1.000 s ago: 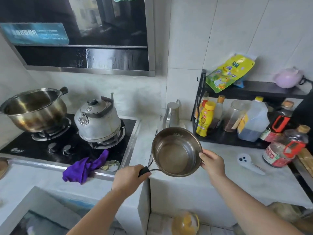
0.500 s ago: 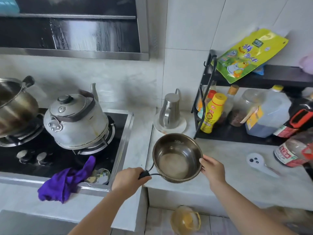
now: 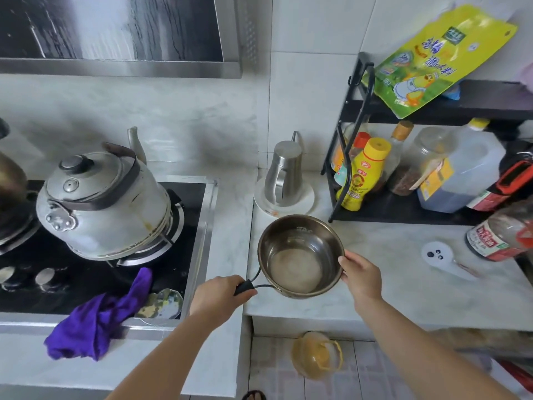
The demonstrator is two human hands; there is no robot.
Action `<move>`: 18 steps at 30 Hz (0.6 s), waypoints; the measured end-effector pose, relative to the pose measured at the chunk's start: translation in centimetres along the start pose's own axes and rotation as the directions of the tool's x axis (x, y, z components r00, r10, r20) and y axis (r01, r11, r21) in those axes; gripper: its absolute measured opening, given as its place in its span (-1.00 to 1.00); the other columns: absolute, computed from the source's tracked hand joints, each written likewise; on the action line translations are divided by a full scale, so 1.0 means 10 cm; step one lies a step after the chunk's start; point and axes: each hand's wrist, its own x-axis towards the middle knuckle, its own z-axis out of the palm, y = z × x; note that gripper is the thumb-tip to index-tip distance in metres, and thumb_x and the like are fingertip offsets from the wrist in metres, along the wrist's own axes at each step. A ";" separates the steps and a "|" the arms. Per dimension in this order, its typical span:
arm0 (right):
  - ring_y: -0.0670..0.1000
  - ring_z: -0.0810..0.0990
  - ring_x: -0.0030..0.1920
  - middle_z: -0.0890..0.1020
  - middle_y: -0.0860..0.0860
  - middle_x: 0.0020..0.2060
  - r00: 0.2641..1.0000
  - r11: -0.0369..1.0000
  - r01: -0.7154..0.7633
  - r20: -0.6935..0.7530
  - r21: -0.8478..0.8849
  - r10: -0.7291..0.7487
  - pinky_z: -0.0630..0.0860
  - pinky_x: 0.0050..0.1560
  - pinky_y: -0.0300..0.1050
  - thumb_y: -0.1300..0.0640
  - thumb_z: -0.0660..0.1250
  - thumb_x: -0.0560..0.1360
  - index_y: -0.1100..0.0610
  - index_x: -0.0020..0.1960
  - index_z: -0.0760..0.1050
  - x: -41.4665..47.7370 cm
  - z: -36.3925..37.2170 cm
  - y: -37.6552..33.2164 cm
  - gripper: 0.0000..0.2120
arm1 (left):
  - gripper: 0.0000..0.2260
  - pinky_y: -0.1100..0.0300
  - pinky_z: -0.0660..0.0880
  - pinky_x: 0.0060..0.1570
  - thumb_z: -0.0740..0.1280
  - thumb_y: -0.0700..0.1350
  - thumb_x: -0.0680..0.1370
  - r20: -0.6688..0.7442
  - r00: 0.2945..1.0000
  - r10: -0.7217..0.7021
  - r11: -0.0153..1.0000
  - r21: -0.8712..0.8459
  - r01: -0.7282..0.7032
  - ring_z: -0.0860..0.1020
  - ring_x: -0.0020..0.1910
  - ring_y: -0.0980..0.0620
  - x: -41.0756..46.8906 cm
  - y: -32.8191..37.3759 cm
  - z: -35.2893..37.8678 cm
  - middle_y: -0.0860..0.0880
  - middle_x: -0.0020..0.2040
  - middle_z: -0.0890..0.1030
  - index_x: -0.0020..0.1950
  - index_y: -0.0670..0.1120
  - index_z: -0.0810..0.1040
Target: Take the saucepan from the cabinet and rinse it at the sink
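A small steel saucepan [image 3: 300, 255] with a black handle is held upright over the front of the pale marble counter [image 3: 403, 287], with its inside bare. My left hand [image 3: 217, 295] is closed around the black handle at the pan's lower left. My right hand [image 3: 360, 277] grips the pan's right rim with fingers and thumb. No sink or cabinet shows in this view.
A grey kettle [image 3: 106, 200] sits on the black gas hob [image 3: 86, 272] to the left, with a purple cloth [image 3: 98, 319] hanging over its front edge. Behind the pan stands a steel oil pot [image 3: 284, 171]. A black rack [image 3: 403, 209] of bottles and a white spoon [image 3: 444, 258] are to the right.
The view has swung right and down, so the hob and big pot slid left. The saucepan and both hands sank slightly toward the counter, grips unchanged.
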 end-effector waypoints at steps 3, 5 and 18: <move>0.10 0.64 -0.09 0.66 0.00 -0.17 1.000 1.000 -0.007 -0.007 0.003 0.007 0.59 0.03 0.02 0.22 0.34 0.46 0.07 0.00 0.63 0.03 0.02 -0.02 -0.84 | -0.71 0.24 0.27 -0.48 0.23 0.26 0.48 -0.002 1.000 0.013 1.000 0.000 -0.013 0.48 -0.37 0.06 0.07 -0.02 0.00 0.07 -0.36 0.52 -0.15 0.07 0.52; 0.10 0.64 -0.08 0.66 0.01 -0.17 1.000 1.000 -0.012 -0.018 0.013 0.013 0.59 0.03 0.02 0.22 0.34 0.45 0.06 -0.01 0.62 0.06 0.03 -0.03 -0.84 | -0.70 0.23 0.27 -0.47 0.23 0.26 0.49 -0.003 1.000 0.029 0.999 0.021 -0.029 0.47 -0.36 0.06 0.12 -0.03 -0.01 0.07 -0.34 0.53 -0.11 0.05 0.54; 0.12 0.58 0.07 0.62 0.12 0.11 0.999 0.991 0.010 -0.032 -0.136 -0.015 0.49 0.23 0.09 0.16 0.36 0.46 0.19 0.23 0.50 0.06 0.03 -0.22 -0.65 | -0.56 0.25 0.37 -0.41 0.19 0.37 0.43 0.052 0.998 -0.018 1.000 0.018 0.017 0.58 -0.21 0.05 0.23 0.01 -0.07 0.07 -0.15 0.63 0.02 0.05 0.53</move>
